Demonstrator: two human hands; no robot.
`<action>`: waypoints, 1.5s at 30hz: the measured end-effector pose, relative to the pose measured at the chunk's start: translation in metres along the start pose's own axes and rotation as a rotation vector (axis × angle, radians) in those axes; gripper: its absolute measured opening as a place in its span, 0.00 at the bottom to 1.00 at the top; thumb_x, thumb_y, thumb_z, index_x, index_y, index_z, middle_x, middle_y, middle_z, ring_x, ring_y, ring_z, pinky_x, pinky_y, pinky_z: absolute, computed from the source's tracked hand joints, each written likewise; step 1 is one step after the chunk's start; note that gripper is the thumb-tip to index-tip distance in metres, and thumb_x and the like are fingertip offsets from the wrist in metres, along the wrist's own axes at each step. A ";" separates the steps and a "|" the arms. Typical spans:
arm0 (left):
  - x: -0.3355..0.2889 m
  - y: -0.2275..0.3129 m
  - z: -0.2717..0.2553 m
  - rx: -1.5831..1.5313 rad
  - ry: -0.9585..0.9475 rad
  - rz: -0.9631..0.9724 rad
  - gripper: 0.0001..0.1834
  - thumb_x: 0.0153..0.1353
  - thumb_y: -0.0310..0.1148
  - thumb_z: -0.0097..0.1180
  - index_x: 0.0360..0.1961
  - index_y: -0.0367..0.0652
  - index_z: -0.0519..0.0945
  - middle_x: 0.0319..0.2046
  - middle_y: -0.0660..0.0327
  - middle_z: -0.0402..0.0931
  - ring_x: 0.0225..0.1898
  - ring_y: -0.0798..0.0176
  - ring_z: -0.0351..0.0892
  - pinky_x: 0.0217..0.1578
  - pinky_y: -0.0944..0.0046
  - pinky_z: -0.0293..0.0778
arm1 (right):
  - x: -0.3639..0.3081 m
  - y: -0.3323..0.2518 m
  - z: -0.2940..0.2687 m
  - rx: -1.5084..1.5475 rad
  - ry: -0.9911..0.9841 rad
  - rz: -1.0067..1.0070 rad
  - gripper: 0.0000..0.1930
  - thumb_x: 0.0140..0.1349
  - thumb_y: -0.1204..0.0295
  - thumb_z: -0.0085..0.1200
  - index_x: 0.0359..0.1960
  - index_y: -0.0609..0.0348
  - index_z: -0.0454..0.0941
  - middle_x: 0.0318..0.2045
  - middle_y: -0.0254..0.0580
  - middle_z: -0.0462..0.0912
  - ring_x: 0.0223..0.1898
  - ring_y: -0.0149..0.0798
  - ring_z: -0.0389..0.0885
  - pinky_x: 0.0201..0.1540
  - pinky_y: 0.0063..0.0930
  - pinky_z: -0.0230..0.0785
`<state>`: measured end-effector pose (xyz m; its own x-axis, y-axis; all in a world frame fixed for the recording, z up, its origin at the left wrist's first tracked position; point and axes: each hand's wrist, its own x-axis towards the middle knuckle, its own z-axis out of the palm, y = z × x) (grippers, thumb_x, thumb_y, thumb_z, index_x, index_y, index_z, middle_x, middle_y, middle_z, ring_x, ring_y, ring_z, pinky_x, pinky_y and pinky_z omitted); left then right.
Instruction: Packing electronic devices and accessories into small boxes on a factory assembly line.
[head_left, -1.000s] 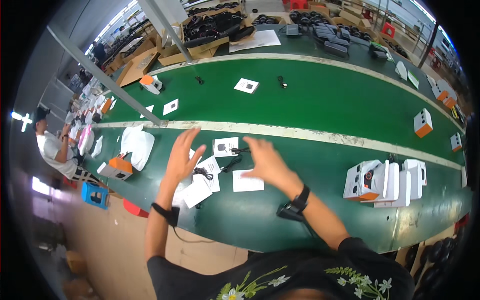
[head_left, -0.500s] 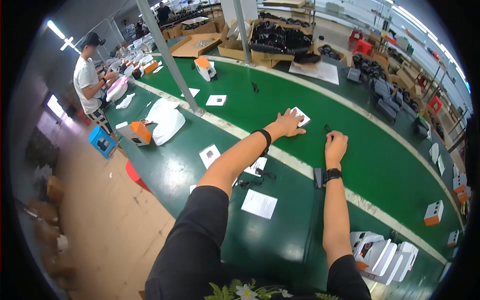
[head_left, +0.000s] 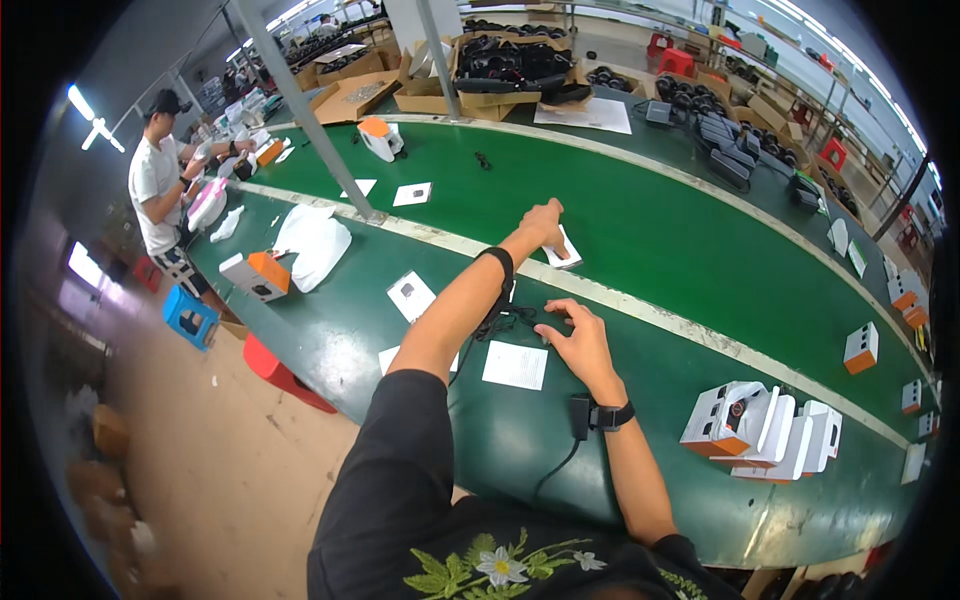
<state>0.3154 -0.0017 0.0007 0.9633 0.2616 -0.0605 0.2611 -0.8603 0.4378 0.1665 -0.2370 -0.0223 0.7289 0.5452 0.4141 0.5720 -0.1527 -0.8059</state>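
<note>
My left hand (head_left: 547, 228) reaches over the green belt and grips a white booklet (head_left: 569, 250) by its edge, covering part of it. My right hand (head_left: 580, 342) is over the bench, thumb and fingers apart, beside a bundle of black cables (head_left: 518, 316) partly hidden behind my left forearm. A printed white sheet (head_left: 515, 366) lies just below the cables. Left of my forearm is another white booklet (head_left: 410, 294) with a dark picture on it. A black device with a trailing cord (head_left: 580, 412) is strapped at my right wrist.
White and orange boxes (head_left: 770, 440) stand open at the right. Another box (head_left: 258, 275) and a white plastic bag (head_left: 315, 245) lie at the left. A grey post (head_left: 310, 115) rises from the bench. A person (head_left: 160, 195) works at the far left.
My right hand has come back from the belt to the cables on the bench, and the black cable it held has left the belt. My left hand has drawn the booklet toward me.
</note>
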 end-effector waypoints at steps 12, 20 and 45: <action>-0.168 -0.081 -0.112 -0.460 -0.362 -0.046 0.39 0.53 0.41 0.85 0.65 0.39 0.85 0.48 0.57 0.89 0.48 0.60 0.86 0.43 0.62 0.82 | -0.006 0.043 -0.009 0.211 0.179 0.151 0.12 0.76 0.72 0.66 0.54 0.66 0.88 0.48 0.53 0.93 0.49 0.43 0.94 0.54 0.34 0.86; -0.064 -0.157 -0.103 0.084 0.165 -0.033 0.38 0.59 0.48 0.81 0.66 0.41 0.84 0.50 0.48 0.91 0.59 0.41 0.87 0.60 0.48 0.82 | -0.015 0.049 -0.024 0.155 0.183 0.278 0.11 0.76 0.70 0.66 0.53 0.64 0.88 0.46 0.52 0.94 0.46 0.41 0.94 0.49 0.34 0.86; 0.153 -0.124 -0.041 0.290 0.171 0.489 0.33 0.69 0.56 0.70 0.61 0.39 0.85 0.80 0.45 0.66 0.78 0.33 0.63 0.77 0.42 0.64 | -0.009 0.031 -0.015 0.243 0.190 0.189 0.09 0.70 0.82 0.65 0.50 0.63 0.87 0.46 0.50 0.91 0.43 0.46 0.92 0.47 0.35 0.86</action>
<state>0.4280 0.1626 -0.0264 0.9586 -0.1498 0.2421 -0.1813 -0.9769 0.1135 0.1827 -0.2590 -0.0447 0.8832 0.3593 0.3015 0.3314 -0.0231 -0.9432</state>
